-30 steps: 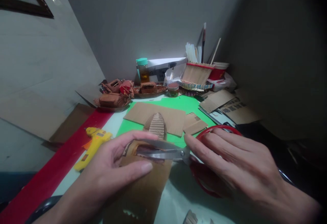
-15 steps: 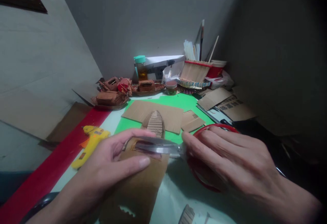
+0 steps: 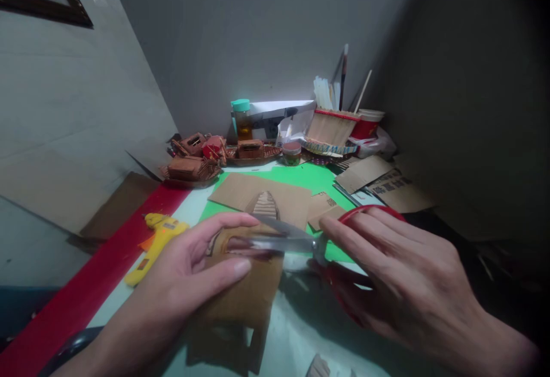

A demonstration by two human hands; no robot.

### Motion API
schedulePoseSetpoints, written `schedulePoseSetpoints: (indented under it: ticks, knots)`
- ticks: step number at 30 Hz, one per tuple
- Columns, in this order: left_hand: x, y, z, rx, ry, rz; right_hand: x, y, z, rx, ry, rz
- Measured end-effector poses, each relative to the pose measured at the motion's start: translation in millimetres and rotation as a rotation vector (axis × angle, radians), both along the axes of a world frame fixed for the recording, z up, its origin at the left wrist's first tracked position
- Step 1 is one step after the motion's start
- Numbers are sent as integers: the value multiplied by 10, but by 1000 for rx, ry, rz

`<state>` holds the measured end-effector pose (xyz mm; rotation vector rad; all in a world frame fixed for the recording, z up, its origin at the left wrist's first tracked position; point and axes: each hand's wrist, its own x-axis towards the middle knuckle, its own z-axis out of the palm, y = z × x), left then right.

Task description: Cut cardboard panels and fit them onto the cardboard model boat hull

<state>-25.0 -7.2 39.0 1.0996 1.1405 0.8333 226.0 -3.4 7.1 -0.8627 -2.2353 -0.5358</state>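
My left hand (image 3: 184, 274) grips a brown cardboard piece (image 3: 253, 291) near its upper edge, thumb on top and index finger along the far side. In my right hand (image 3: 399, 274) are red-handled scissors (image 3: 315, 245), their blades pointing left and slightly parted at the cardboard's upper part. Beyond the blades, a small boat-shaped ribbed cardboard piece (image 3: 265, 204) lies on a flat cardboard sheet (image 3: 232, 188). A yellow glue gun (image 3: 158, 245) rests left of my left hand.
Brown model boats (image 3: 191, 169) line the back left. A teal-lidded bottle (image 3: 243, 119), a small jar (image 3: 291, 153) and a wooden holder with sticks (image 3: 330, 128) stand at the back. Cardboard scraps (image 3: 399, 188) lie at right. A green sheet (image 3: 301, 176) covers part of the table.
The scissor blades have parted more, and my right hand has shifted slightly right. The lower end of the held cardboard has tilted. The whole view has shifted a little.
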Motion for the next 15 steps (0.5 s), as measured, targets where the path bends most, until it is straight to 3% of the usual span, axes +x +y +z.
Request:
schedulePoseSetpoints:
  ticks: [8,15]
  knots:
    - [-2,-4,-27,64,17,-15,-39,27,36,115,-91,11]
    - [4,13,-53,33,35,-22,-50,19,25,106,-74,8]
